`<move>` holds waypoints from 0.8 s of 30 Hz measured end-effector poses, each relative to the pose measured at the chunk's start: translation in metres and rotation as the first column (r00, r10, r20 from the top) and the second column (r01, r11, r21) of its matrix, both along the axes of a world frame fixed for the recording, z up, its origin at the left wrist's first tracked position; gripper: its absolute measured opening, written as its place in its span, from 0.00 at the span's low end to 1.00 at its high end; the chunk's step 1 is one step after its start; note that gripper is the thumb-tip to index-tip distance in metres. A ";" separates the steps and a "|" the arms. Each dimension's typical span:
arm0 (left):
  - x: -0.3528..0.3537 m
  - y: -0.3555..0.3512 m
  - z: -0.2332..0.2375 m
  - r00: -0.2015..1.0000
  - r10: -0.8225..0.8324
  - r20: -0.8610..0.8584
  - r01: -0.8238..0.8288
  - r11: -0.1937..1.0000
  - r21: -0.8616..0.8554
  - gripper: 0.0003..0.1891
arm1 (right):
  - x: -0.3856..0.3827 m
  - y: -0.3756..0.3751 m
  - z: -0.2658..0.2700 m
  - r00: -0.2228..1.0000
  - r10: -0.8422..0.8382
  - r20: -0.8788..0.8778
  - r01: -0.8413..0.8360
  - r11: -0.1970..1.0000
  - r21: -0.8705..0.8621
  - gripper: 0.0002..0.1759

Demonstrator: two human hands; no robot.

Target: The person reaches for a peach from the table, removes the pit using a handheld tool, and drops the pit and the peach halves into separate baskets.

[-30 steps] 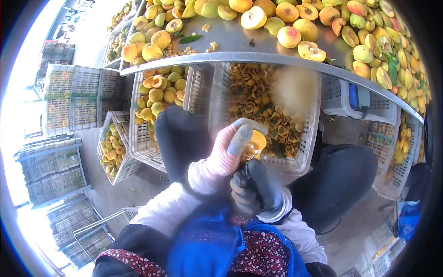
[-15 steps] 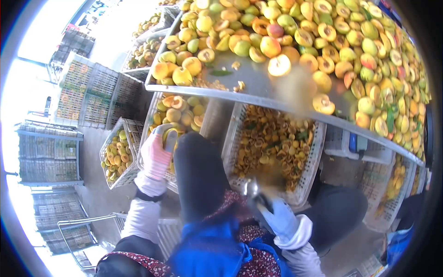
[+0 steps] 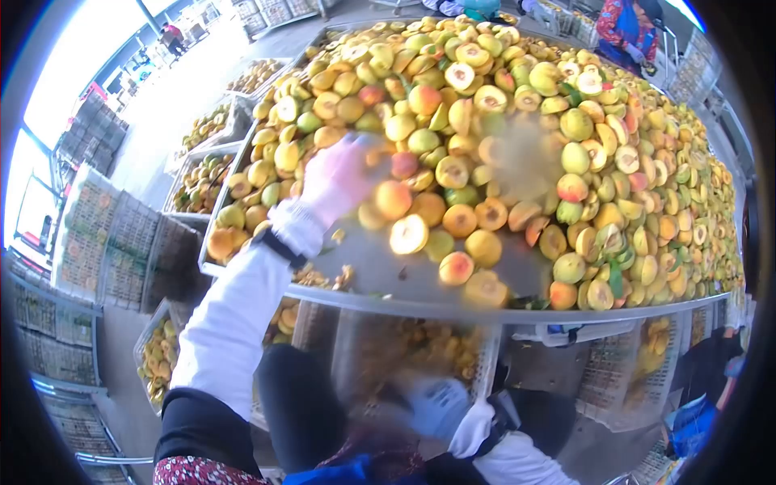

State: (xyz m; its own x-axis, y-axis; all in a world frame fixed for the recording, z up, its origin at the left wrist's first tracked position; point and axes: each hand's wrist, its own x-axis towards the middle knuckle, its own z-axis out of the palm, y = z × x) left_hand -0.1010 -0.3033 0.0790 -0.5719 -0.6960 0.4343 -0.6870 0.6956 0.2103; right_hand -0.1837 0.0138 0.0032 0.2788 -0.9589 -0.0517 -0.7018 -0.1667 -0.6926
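My left hand [image 3: 338, 179], in a pink-and-white glove, reaches over the table's near left side, its blurred fingers among the halved peaches [image 3: 424, 141]. A red-tinged peach [image 3: 404, 165] lies right beside the fingertips. Low in front of my lap, my right hand [image 3: 439, 406] wears a pale blue glove, its fingers curled around a tool [image 3: 392, 396] that shows only as a dark smear. Just beyond this hand is a plastic crate [image 3: 487, 360] holding brownish fruit pieces [image 3: 444, 343], partly hidden under the table edge.
The metal table [image 3: 372, 263] has a raised front rim [image 3: 404, 309]. Crates of fruit [image 3: 202, 182] stand along its left side, with stacked crates [image 3: 105, 234] farther left. A co-worker [image 3: 626, 32] is at the far right; another person's blue clothing [image 3: 695, 420] shows at lower right.
My left hand has moved from the fruit crate beside my knee up onto the peach pile. My right hand stays low near the crate of pieces. The view has tilted upward.
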 end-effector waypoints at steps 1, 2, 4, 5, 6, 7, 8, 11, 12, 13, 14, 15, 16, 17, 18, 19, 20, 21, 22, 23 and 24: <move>-0.029 -0.021 0.000 0.997 0.062 0.051 -0.059 0.996 -0.063 0.20 | 0.004 0.001 -0.003 1.000 0.006 0.005 -0.007 1.000 0.029 0.21; -0.054 -0.045 0.004 0.997 0.056 0.047 -0.051 0.994 -0.102 0.22 | 0.008 0.002 -0.005 1.000 0.013 0.014 -0.014 0.998 0.062 0.21; -0.099 -0.086 0.015 0.995 0.092 0.048 -0.087 0.992 -0.092 0.26 | 0.009 -0.004 0.008 1.000 0.010 0.028 -0.016 0.978 0.210 0.19; -0.116 -0.102 0.021 0.989 0.137 0.053 -0.135 0.990 -0.047 0.26 | 0.006 -0.008 0.016 1.000 0.004 0.029 -0.013 0.948 0.319 0.17; -0.129 -0.124 0.015 0.995 0.088 0.035 -0.091 0.993 0.080 0.28 | 0.004 -0.007 0.012 0.999 -0.005 0.045 -0.007 0.961 0.276 0.17; -0.140 -0.142 0.006 0.999 0.045 0.011 -0.047 0.978 0.204 0.30 | -0.001 -0.007 0.011 0.999 -0.029 0.040 0.019 0.975 0.223 0.18; -0.151 -0.165 -0.012 1.000 0.006 -0.019 0.000 0.945 0.326 0.31 | -0.006 -0.007 0.019 0.998 -0.052 0.036 0.045 0.984 0.172 0.20; -0.169 -0.154 -0.039 0.988 0.103 0.113 -0.124 0.972 0.198 0.28 | -0.014 -0.010 0.022 0.997 -0.076 0.019 0.071 0.982 0.175 0.20; -0.166 -0.165 -0.046 0.992 0.040 0.118 -0.062 0.979 0.195 0.28 | -0.014 -0.009 0.017 0.998 -0.066 0.017 0.061 0.976 0.207 0.20; -0.159 -0.175 -0.045 0.992 -0.019 0.121 -0.005 0.982 0.187 0.28 | -0.014 -0.008 0.013 0.999 -0.052 0.015 0.047 0.972 0.232 0.19; -0.152 -0.176 -0.041 0.987 -0.043 0.158 0.006 0.974 0.228 0.28 | -0.012 -0.008 0.008 0.999 -0.042 0.013 0.038 0.968 0.250 0.19; -0.143 -0.173 -0.041 0.981 -0.081 0.178 0.029 0.961 0.276 0.28 | -0.011 -0.009 0.004 0.999 -0.035 0.010 0.031 0.964 0.264 0.18; -0.133 -0.165 -0.044 0.973 -0.118 0.198 0.048 0.945 0.325 0.29 | -0.009 -0.008 0.000 1.000 -0.025 0.009 0.022 0.961 0.277 0.17; -0.122 -0.159 -0.052 0.964 -0.156 0.214 0.068 0.926 0.371 0.29 | -0.007 -0.008 -0.002 1.000 -0.018 0.006 0.015 0.957 0.290 0.17; -0.109 -0.139 -0.053 0.966 -0.205 0.159 0.138 0.925 0.355 0.30 | -0.005 -0.007 -0.002 0.999 -0.027 0.034 0.016 0.959 0.284 0.17; -0.098 -0.123 -0.051 0.947 -0.250 0.203 0.127 0.870 0.477 0.32 | -0.003 -0.005 -0.002 0.997 -0.034 0.062 0.016 0.960 0.281 0.17; -0.086 -0.094 -0.038 0.936 -0.304 0.176 0.180 0.846 0.502 0.28 | -0.002 -0.003 -0.002 0.995 -0.046 0.091 0.020 0.960 0.278 0.18; -0.070 -0.081 -0.046 0.931 -0.313 0.189 0.174 0.834 0.524 0.30 | -0.001 -0.002 -0.001 0.995 -0.042 0.088 0.015 0.957 0.289 0.18; -0.053 -0.073 -0.052 0.925 -0.324 0.201 0.169 0.821 0.545 0.31 | -0.001 0.000 0.000 0.996 -0.038 0.085 0.011 0.954 0.300 0.18; -0.038 -0.065 -0.047 0.883 -0.464 0.065 0.298 0.665 0.685 0.35 | -0.002 0.001 0.001 0.996 -0.037 0.081 0.010 0.951 0.310 0.18; -0.031 -0.052 -0.035 0.843 -0.536 -0.052 0.423 0.600 0.679 0.28 | -0.003 0.001 0.003 0.996 -0.047 0.081 0.020 0.950 0.311 0.18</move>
State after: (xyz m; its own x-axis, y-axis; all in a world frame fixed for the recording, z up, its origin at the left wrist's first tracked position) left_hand -0.1317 -0.3555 0.0438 -0.9209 -0.3691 -0.1253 -0.3547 0.6601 0.6622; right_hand -0.1866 0.0144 0.0061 0.2634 -0.9085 -0.3245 -0.6386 0.0880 -0.7645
